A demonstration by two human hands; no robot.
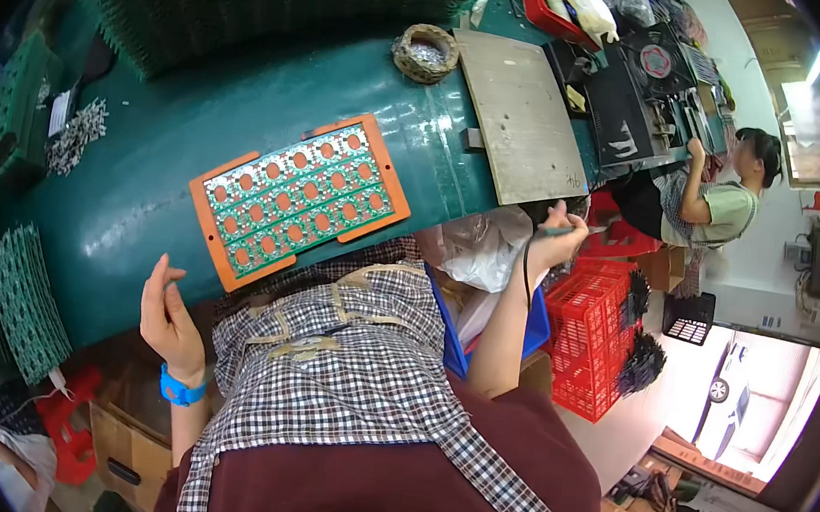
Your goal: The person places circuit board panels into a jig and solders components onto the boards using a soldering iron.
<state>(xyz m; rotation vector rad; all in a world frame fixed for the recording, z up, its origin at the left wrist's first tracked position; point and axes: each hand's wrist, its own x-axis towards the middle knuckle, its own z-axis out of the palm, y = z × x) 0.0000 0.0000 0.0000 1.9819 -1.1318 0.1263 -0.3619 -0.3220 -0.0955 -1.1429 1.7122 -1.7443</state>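
An orange frame [298,200] holding a green circuit board panel is lying flat on the green table [140,191], near the table's front edge. Its long axis is running from lower left to upper right, tilted against the table edge.

The left hand [170,317] is hovering just off the table edge, below the frame's lower left corner, palm turned inward and fingers loosely open, gripping nothing. A blue band is sitting on that wrist.

The right hand [558,239] is lifting at the table's right end, fingers closed around a thin dark tool [562,231] with a cord hanging down.

A red crate [592,338] is standing on the floor below that hand; I cannot tell its contents. A small round woven dish [426,52] is sitting on the table beside a grey plate [522,119].
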